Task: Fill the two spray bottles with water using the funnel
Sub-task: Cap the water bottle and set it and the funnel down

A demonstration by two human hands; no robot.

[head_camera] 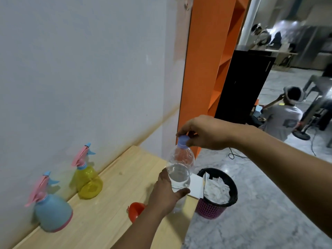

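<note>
My left forearm comes up from the lower edge of the view, over the desk [111,178] toward its right edge. My left hand [166,193] grips the lower body of a clear plastic water bottle [179,169]: thumb wrapped across the near side, the other fingers curled round the far side and mostly hidden. The bottle stands roughly upright at the desk's right edge, water filling about its lower half, the upper part clear; I cannot tell whether its base rests on the desk.

My right forearm reaches in from the right, held level, wrist bent slightly down. My right hand [204,133] is over the bottle's top, with thumb and fingertips pinched round the light blue cap [183,140]. The cap sits on the neck.

The orange funnel [135,210] lies on the desk just beside my left wrist, partly hidden behind it, mouth tipped toward the camera.

The two spray bottles stand along the desk's back edge against the wall, apart from both hands. The yellow spray bottle [88,182] is farther along the edge; the blue spray bottle [52,211] is nearer the camera, to the left. Both carry pink and blue trigger heads, screwed on.

A white sheet [195,186] lies at the desk's right edge behind the bottle. On the floor beside that edge stands a pink waste basket [213,207] with a black liner, holding crumpled white paper.
</note>
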